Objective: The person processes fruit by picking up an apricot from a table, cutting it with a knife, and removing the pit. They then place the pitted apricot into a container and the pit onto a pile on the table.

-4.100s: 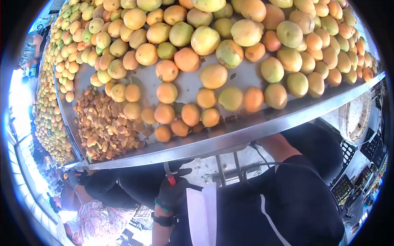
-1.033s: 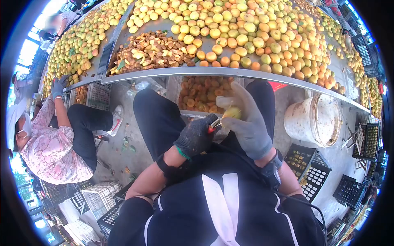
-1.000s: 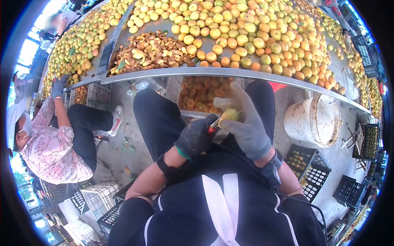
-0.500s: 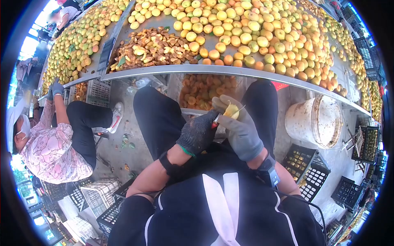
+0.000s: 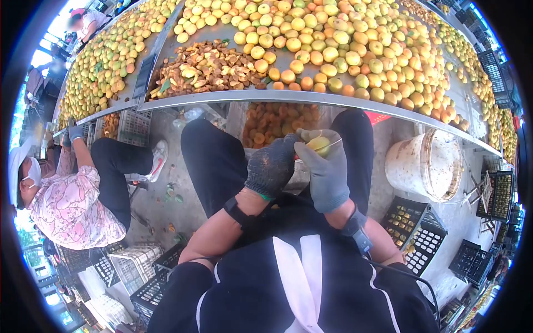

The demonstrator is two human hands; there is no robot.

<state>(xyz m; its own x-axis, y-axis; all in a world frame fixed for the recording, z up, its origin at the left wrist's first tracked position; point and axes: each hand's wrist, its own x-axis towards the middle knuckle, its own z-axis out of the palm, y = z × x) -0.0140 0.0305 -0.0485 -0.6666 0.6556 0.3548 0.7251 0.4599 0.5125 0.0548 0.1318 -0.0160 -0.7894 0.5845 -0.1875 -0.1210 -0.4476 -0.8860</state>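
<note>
My left hand (image 5: 271, 166), in a dark grey glove, is closed beside my other hand, with a small red part showing between them; what it grips is mostly hidden. Grey-gloved too, my right hand (image 5: 325, 172) is wrapped round a yellow-green fruit (image 5: 319, 144), which shows between thumb and fingers. Both hands are over my lap, just in front of a crate of orange fruit halves (image 5: 280, 119) under the table edge. On the metal table (image 5: 288, 96) lie many yellow-orange fruits (image 5: 383, 61) and a pile of brown pits and scraps (image 5: 205, 66).
A stained white bucket (image 5: 425, 165) stands at the right, with black crates (image 5: 413, 230) near it. To the left sits a co-worker (image 5: 75, 208) in a pink patterned top, gloved hands at the table. White crates (image 5: 136, 261) are at the lower left.
Both hands have moved slightly up, and the left has turned, its knuckles nearer the table. The fruit in the right hand has tilted and sits deeper between the fingers.
</note>
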